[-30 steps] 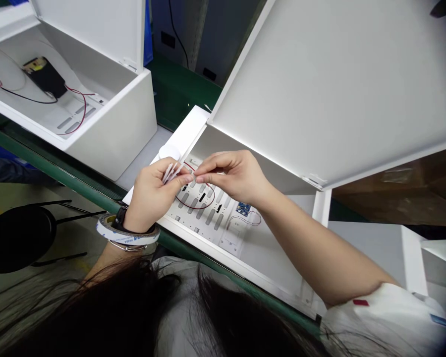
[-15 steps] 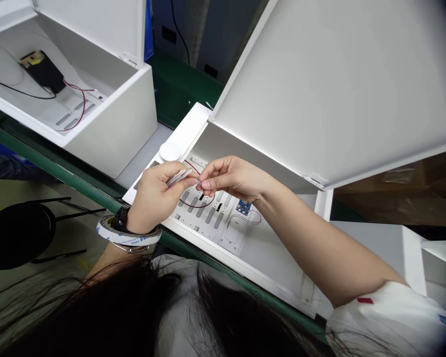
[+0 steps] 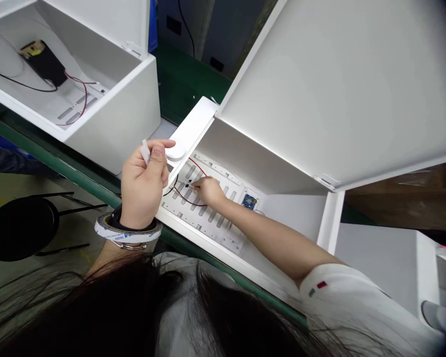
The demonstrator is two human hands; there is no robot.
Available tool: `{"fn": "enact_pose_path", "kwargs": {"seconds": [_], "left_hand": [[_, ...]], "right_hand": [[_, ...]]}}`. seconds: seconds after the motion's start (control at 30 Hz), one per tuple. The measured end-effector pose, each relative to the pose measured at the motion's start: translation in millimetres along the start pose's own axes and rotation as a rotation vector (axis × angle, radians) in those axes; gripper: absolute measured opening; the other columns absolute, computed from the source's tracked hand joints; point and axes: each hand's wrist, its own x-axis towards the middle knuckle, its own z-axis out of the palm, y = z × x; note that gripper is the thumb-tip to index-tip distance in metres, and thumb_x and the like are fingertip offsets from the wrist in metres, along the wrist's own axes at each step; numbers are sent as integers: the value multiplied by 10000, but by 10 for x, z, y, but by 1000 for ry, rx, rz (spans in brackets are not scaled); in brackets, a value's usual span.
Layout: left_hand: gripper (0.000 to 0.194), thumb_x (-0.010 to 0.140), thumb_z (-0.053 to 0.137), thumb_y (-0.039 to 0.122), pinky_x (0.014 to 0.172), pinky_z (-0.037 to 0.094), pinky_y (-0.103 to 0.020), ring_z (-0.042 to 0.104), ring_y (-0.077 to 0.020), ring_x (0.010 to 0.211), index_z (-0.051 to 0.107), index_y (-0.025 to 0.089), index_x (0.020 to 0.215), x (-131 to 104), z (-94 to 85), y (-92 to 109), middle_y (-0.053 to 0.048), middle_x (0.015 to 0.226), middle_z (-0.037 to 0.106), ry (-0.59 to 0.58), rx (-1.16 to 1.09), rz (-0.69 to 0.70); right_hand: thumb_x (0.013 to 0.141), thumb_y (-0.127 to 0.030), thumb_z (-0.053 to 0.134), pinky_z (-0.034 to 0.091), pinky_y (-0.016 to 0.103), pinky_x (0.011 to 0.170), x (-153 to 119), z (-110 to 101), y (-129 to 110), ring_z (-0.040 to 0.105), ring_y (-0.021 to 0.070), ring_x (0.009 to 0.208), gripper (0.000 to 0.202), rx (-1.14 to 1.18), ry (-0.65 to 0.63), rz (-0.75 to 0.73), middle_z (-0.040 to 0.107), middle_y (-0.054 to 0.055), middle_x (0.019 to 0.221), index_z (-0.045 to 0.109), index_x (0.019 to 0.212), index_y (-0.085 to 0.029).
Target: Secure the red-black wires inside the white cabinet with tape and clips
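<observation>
My left hand (image 3: 143, 183) is closed around thin white strips (image 3: 145, 151), one end standing up above the fingers. Its index finger reaches to the round white cap (image 3: 176, 150) on the box's side ledge. Down inside the open white box (image 3: 232, 134), my right hand (image 3: 209, 191) has its fingertips pinched together at the slotted white base plate (image 3: 204, 214). A small black piece (image 3: 188, 184) lies right at those fingertips; whatever is between them is too small to make out. Red wire (image 3: 196, 166) loops around that hand. A blue circuit board (image 3: 249, 201) sits farther right.
Another open white box (image 3: 115, 119) on the left contains a black module (image 3: 44, 62) with wires. A raised white lid (image 3: 342, 89) leans back on the right. A black stool (image 3: 20, 223) stands below left. A tape roll (image 3: 128, 233) rings my left wrist.
My hands were together above the box; now they are apart. The right has gone down to the base plate, while the left has turned upright, still with the white strips.
</observation>
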Motion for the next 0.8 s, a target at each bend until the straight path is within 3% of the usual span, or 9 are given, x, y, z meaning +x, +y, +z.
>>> {"fn": "enact_pose_path", "kwargs": {"seconds": [0.07,0.17,0.37,0.57,0.8], "left_hand": [[282,877,565,450,377,176,-242,263,-71,416,657,186,914,6,-7,-11,51,517,318,-1,0,5],[284,874,567,457,375,175,-240,253,-72,412,654,189,905,14,-11,-19,54,504,310,-3,5,5],[283,861,587,465,374,168,-245,259,-73,412,651,193,903,9,-10,-21,54,510,296,-10,15,-5],[212,860,611,402,375,164,-249,263,-73,413,644,195,891,13,-26,-40,49,509,307,-29,19,-6],[217,856,614,403,374,175,-237,265,-67,409,646,189,879,22,-9,-29,58,503,318,-24,34,-17]], "right_hand": [[838,-111,521,450,242,847,62,206,53,630,184,946,299,-64,-7,6,721,66,989,749,1015,-188],[869,-118,468,431,238,802,118,348,118,608,178,911,319,-133,-3,-33,704,77,945,746,1013,-182],[889,-108,427,399,273,788,83,375,173,560,212,927,352,-272,-62,-136,661,105,871,723,1072,-161],[850,-43,437,388,271,806,51,416,134,534,217,962,437,-298,-88,-137,640,106,928,654,1210,-161],[845,-44,436,393,294,806,112,428,56,517,246,992,420,-343,-106,-135,631,138,973,657,1189,-139]]}}
